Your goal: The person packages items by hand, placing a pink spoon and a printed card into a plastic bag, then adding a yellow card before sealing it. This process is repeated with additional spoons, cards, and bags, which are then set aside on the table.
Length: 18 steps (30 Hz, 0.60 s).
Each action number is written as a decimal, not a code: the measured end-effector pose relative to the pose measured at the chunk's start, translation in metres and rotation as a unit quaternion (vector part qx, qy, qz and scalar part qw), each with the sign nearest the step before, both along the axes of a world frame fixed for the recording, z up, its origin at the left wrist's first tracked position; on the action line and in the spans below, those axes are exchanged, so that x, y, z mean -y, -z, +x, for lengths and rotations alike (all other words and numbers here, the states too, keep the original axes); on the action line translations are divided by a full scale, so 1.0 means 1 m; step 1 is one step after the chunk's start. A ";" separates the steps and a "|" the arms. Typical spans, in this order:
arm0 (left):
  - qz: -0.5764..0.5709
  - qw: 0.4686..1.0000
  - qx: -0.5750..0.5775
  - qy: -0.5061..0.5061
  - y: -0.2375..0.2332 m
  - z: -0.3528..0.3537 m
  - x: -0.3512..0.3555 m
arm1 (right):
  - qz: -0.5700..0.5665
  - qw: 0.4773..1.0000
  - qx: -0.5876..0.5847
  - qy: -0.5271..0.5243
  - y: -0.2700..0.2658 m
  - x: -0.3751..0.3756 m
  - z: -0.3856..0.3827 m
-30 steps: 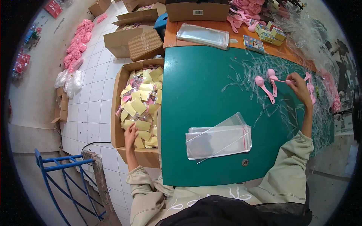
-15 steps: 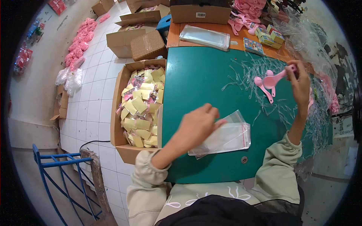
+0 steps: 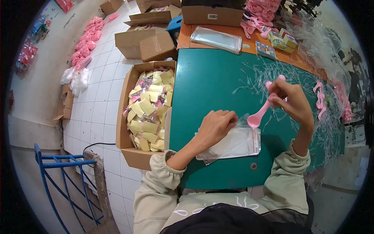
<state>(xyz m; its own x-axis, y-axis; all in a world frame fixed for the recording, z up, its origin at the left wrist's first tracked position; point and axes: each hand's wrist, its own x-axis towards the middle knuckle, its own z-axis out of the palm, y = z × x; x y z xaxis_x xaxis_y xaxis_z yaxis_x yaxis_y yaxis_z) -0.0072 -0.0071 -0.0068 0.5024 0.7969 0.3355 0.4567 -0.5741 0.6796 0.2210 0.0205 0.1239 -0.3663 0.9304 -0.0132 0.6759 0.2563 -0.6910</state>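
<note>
In my right hand (image 3: 293,102) is a pink plastic spoon (image 3: 261,113), gripped by its handle with the bowl pointing down and left. That bowl hovers at the upper edge of a stack of clear plastic bags (image 3: 237,143) on the table. My left hand (image 3: 219,126) is closed, its fingertips pinching the edge of a clear bag (image 3: 244,119) at the top of the stack. Partly behind my right hand, more pink spoons (image 3: 281,78) lie on the table.
An open carton (image 3: 124,136) of packed bags with pale yellow cards stands left of the green table (image 3: 202,85). Clear plastic strips (image 3: 253,76) litter its right side. On the orange surface are a bundle of bags (image 3: 216,39) and small boxes (image 3: 282,41).
My right hand has brought the spoon down and left from the far right to the bag stack. My left hand has shifted slightly right and now pinches a bag's edge.
</note>
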 end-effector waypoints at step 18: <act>-0.359 0.884 0.301 -0.001 -0.007 -0.005 -0.009 | -0.002 0.999 0.035 -0.011 0.021 -0.014 0.002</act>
